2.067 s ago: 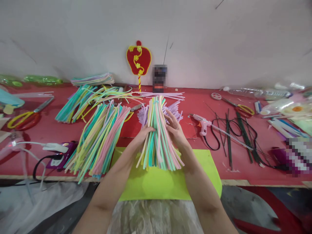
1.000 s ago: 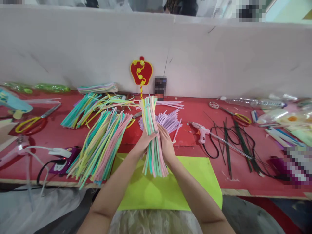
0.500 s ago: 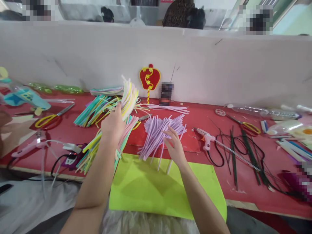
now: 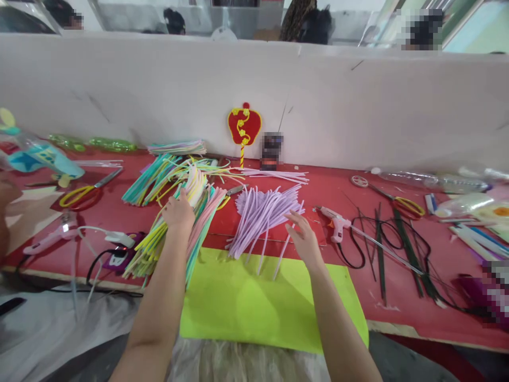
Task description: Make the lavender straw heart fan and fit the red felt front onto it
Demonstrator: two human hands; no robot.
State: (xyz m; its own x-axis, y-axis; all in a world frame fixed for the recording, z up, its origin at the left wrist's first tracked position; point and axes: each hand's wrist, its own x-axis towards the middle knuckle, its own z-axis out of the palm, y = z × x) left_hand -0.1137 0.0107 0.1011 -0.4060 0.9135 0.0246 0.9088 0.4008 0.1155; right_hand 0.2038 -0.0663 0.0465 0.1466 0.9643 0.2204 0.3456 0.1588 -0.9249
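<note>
My left hand [image 4: 178, 211] is closed around a bundle of pastel pipe cleaners [image 4: 195, 187] and holds it down on a larger multicoloured pile [image 4: 170, 236] left of centre. My right hand [image 4: 304, 239] hovers with fingers spread at the right edge of a fan of lilac pipe cleaners [image 4: 262, 215] that lies on a red sheet [image 4: 308, 233]. A lime green foam sheet [image 4: 254, 302] lies at the table's near edge between my forearms.
A pink glue gun [image 4: 338, 223], black cord and dark wire stems [image 4: 397, 233] lie to the right. Yellow-handled scissors [image 4: 85, 192] and a second glue gun [image 4: 43, 240] are on the left. A red fan ornament [image 4: 244, 124] leans on the white partition. Another person's hand [image 4: 6, 201] shows at far left.
Both hands held the pastel bundle upright over the green sheet. My left hand then carried it left and lowered it onto the big pile, while my right hand let go and moved beside the lilac fan.
</note>
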